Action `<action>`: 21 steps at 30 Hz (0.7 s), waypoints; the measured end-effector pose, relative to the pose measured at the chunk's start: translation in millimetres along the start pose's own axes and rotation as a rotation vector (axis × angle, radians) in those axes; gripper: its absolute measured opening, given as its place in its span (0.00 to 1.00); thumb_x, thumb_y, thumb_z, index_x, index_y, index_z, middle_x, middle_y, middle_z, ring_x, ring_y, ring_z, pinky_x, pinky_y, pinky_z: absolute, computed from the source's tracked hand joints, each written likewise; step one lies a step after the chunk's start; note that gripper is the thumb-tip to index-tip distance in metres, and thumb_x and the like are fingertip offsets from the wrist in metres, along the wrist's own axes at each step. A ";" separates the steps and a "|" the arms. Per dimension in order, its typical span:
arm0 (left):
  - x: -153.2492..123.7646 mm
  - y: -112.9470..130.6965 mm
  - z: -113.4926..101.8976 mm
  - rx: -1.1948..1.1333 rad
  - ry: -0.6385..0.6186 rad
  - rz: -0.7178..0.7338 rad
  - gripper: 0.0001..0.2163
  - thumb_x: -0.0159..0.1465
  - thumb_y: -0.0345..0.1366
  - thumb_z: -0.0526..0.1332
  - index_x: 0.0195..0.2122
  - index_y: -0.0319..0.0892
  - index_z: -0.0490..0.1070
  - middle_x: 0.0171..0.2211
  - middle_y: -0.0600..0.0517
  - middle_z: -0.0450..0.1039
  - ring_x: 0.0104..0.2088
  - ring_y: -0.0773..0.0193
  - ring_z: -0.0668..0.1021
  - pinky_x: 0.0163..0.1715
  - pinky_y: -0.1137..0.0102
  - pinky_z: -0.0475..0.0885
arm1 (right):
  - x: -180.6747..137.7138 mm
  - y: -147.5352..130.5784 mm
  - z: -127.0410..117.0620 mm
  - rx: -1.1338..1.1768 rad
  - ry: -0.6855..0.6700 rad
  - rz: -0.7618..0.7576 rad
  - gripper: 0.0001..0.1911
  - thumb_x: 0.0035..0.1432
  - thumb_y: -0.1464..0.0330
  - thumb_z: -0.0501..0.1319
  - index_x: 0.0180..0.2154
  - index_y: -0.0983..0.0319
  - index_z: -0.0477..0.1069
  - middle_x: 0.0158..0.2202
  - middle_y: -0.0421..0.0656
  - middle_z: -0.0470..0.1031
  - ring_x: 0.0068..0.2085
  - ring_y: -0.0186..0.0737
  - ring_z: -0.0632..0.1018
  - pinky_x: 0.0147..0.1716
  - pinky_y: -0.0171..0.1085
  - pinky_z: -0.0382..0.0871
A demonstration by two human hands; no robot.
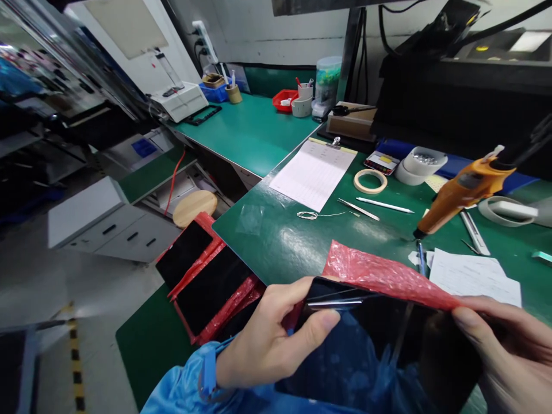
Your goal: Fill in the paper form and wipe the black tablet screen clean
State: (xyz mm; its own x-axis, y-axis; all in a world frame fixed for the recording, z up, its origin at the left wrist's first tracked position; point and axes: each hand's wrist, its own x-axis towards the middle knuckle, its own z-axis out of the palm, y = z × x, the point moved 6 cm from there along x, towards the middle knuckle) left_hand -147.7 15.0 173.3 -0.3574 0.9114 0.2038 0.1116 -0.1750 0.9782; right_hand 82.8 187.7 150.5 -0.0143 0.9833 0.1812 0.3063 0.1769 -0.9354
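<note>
A glossy black display panel [379, 345] is held up at the near edge of the bench, tilted toward me. My left hand [280, 333] grips its left end, thumb lying on the dark face. On the right end, my right hand [509, 339] pinches the upper edge together with red bubble wrap [383, 270]. The wrap sticks out behind the panel's far edge; how far it reaches underneath is hidden. A blue sleeve and a blue wrist strap [209, 371] show at my left wrist.
Left of the bench lie similar black panels [213, 287] in red bubble wrap. An orange electric screwdriver [468, 187] hangs tip-down at right. Tweezers [359, 209], a tape roll [370, 181], a clipboard [314, 172] and white papers [472, 276] lie on the green bench [280, 247].
</note>
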 end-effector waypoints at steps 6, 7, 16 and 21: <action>2.4 -3.6 8.4 -0.088 -0.023 -0.069 0.10 0.78 0.29 0.64 0.56 0.42 0.82 0.32 0.57 0.69 0.30 0.70 0.64 0.33 0.78 0.66 | -0.6 19.7 -13.7 0.014 0.007 0.171 0.23 0.33 0.50 0.86 0.31 0.52 0.87 0.30 0.45 0.84 0.31 0.52 0.82 0.27 0.44 0.77; 2.4 -5.6 9.2 -0.088 -0.028 -0.080 0.09 0.78 0.29 0.64 0.55 0.41 0.82 0.32 0.57 0.68 0.29 0.70 0.63 0.32 0.77 0.65 | -0.8 20.1 -14.7 0.018 0.004 0.182 0.23 0.32 0.50 0.86 0.30 0.53 0.87 0.29 0.45 0.83 0.30 0.50 0.81 0.26 0.42 0.76; -2.1 -53.4 22.0 -0.053 -0.129 -0.269 0.18 0.83 0.51 0.61 0.62 0.46 0.80 0.45 0.51 0.82 0.44 0.62 0.81 0.48 0.76 0.77 | -9.4 29.4 -20.4 0.016 -0.061 0.039 0.22 0.46 0.47 0.82 0.28 0.58 0.85 0.25 0.46 0.81 0.25 0.42 0.79 0.24 0.36 0.75; -4.9 -82.3 31.3 -0.018 -0.033 -0.324 0.24 0.78 0.59 0.64 0.59 0.45 0.84 0.52 0.49 0.85 0.54 0.53 0.85 0.55 0.73 0.81 | -11.9 44.4 -24.9 -0.016 -0.258 0.067 0.27 0.57 0.40 0.75 0.34 0.58 0.87 0.30 0.47 0.84 0.30 0.44 0.83 0.32 0.38 0.80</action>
State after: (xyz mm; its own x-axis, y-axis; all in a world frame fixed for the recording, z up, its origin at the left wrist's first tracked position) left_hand -126.1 36.6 90.6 -0.3411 0.9325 -0.1189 -0.0195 0.1194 0.9926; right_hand 120.2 182.8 114.4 -0.2353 0.9713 0.0340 0.3294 0.1126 -0.9375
